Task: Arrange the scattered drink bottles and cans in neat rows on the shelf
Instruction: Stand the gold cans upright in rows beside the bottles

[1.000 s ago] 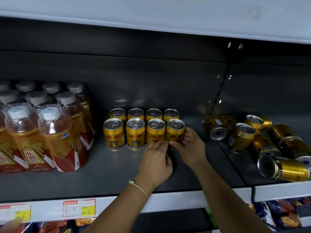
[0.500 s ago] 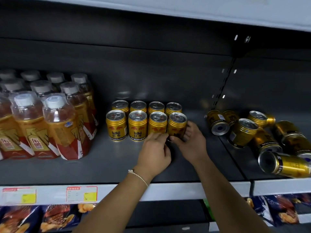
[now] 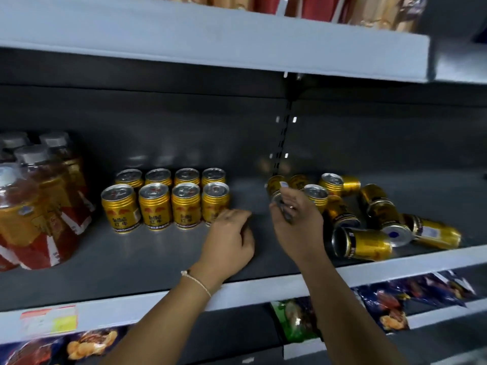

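Two rows of upright gold cans (image 3: 171,204) stand mid-shelf. My left hand (image 3: 229,238) rests on the shelf just right of them, fingers loosely curled, fingertips at the base of the rightmost front can (image 3: 214,200), holding nothing. My right hand (image 3: 296,222) is over at the heap of tipped gold cans (image 3: 369,219) and wraps its fingers round the silver end of the leftmost lying can (image 3: 275,184); the view is blurred there. Shrink-wrapped bottles with white caps (image 3: 34,206) stand at the left.
The grey shelf floor (image 3: 147,259) has bare room in front of the rows and between them and the heap. One can (image 3: 361,243) lies close to the front lip. The upper shelf (image 3: 210,38) overhangs. Snack bags (image 3: 297,320) hang below.
My right hand has left the rightmost front can and moved right to the heap of lying cans. My left hand has drawn back slightly. The camera has tilted up.
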Available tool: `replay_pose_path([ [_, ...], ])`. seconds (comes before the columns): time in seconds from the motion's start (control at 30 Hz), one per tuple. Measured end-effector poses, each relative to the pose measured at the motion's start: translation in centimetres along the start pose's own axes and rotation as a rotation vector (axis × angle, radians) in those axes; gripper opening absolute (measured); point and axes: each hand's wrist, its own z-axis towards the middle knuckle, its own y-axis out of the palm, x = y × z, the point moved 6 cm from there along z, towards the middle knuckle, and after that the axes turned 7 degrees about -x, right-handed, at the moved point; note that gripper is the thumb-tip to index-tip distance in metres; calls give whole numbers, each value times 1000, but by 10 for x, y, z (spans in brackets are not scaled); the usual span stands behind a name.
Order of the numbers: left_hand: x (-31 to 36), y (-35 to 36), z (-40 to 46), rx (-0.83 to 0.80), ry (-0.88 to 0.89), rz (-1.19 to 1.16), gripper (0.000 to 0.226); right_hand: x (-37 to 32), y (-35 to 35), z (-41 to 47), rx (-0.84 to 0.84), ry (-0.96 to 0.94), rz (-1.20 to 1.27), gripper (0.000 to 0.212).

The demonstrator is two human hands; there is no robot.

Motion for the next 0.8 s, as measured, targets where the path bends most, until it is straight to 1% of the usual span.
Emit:
replay_pose_path([
  [0.03,12,10,5,-26,2,-17,30,1,-15,-2,18,-31,-46,18],
  [0.07,22,22,10,-61,-1,-28,30,2,-31,-4,42,-59,-72,18],
  [0.13,44,47,18,-141,-7,-44,33,11,-63,-9,94,-78,-67,27],
  [0.2,66,72,25,-206,20,-102,32,27,-93,-13,141,-51,-44,32],
  [0.27,88,95,32,-261,83,-141,41,46,-119,-16,171,-6,-29,33],
  [0.37,112,121,43,-322,136,-118,59,72,-147,-18,174,56,-45,43],
  [0.4,118,128,46,-326,144,-97,62,80,-153,-19,173,78,-63,41],
  [0.47,124,140,50,-330,150,-26,69,96,-163,-20,156,123,-94,30],
  [0.5,126,146,51,-341,140,3,72,104,-165,-20,130,139,-122,27],
  [0.6,125,160,51,-377,92,18,77,125,-167,-20,40,180,-159,29],
  [0.7,124,165,53,-375,40,21,80,136,-165,-22,20,193,-106,32],
  [0.8,126,165,54,-330,35,97,80,142,-162,-20,10,192,-89,32],
])
